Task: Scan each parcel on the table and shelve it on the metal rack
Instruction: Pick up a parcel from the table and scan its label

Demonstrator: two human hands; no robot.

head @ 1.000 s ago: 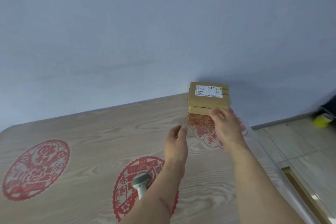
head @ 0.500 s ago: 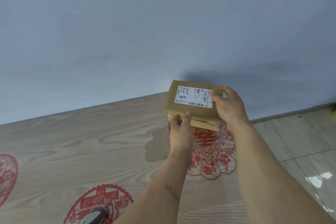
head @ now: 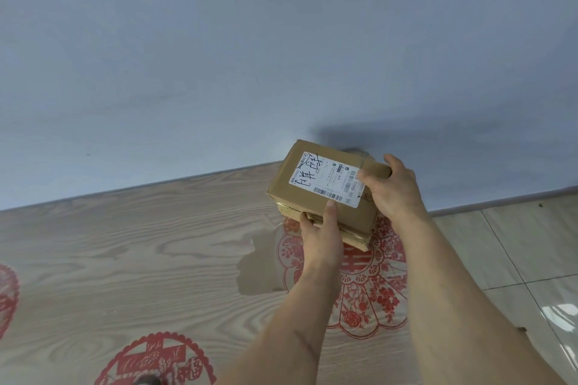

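A brown cardboard parcel (head: 308, 178) with a white shipping label and black handwriting is tilted up at the far right of the wooden table (head: 125, 244), near the wall. My left hand (head: 320, 234) grips its near lower edge, thumb up against the label side. My right hand (head: 392, 187) holds its right end, fingers curled over the top corner. A sliver of the grey handheld scanner (head: 147, 381) shows at the bottom edge of the frame on the table. The metal rack is not in view.
Red paper-cut decorations (head: 369, 284) lie under the table's clear cover. A pale blue wall (head: 250, 56) runs right behind the table. The tiled floor (head: 531, 244) lies past the table's right edge.
Both hands reached the parcel and took hold of it. It now tilts with its label turned toward me, lifted off its flat position. The view shifted right, so the scanner slid nearly out of frame.
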